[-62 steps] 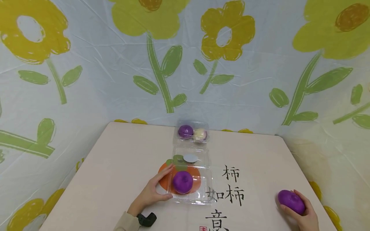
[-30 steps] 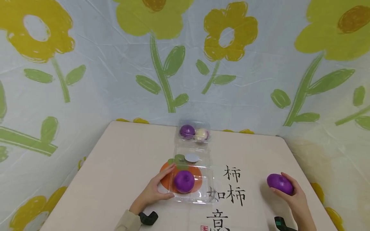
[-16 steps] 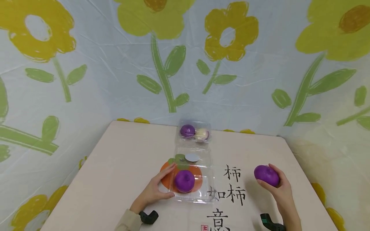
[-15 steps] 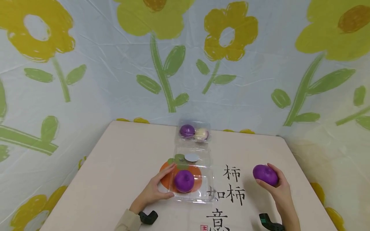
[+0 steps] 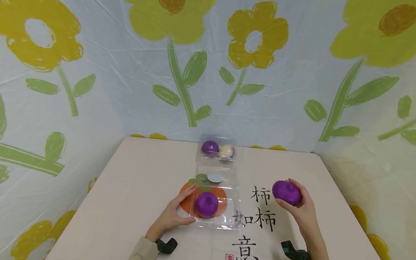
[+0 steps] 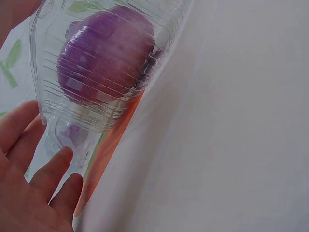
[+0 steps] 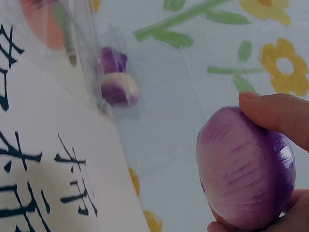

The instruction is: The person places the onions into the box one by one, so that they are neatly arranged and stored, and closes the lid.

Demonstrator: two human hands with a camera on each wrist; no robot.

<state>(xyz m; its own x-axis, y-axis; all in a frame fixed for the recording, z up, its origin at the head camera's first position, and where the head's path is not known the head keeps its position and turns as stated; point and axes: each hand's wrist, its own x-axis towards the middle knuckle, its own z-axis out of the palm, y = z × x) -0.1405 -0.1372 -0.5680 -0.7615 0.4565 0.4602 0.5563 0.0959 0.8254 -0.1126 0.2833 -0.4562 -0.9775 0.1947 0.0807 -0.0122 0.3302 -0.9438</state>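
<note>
My right hand (image 5: 303,207) holds a glossy purple onion-like bulb (image 5: 286,193) above the table, right of the black characters. Its ridged pale side shows in the right wrist view, with finger and thumb round the bulb (image 7: 246,169). At the left end of an unfolded clear plastic box (image 5: 229,207), my left hand (image 5: 170,213) grips its side, thumb near the front corner and index finger farther back. A second purple bulb (image 5: 207,204) sits in the box's near half. In the left wrist view, that bulb (image 6: 106,55) shows through the ribbed wall.
The box's lid (image 5: 224,173), bearing a white oval sticker (image 5: 215,177), lies folded back. Behind it another clear box (image 5: 234,151) contains a purple bulb (image 5: 210,148) and a cream-and-purple one (image 5: 226,152). A flower-printed curtain (image 5: 273,108) borders the table (image 5: 139,169).
My right hand has lifted its purple bulb and carried it leftward from the table's right side. The left hand stays at the box, which has not moved.
</note>
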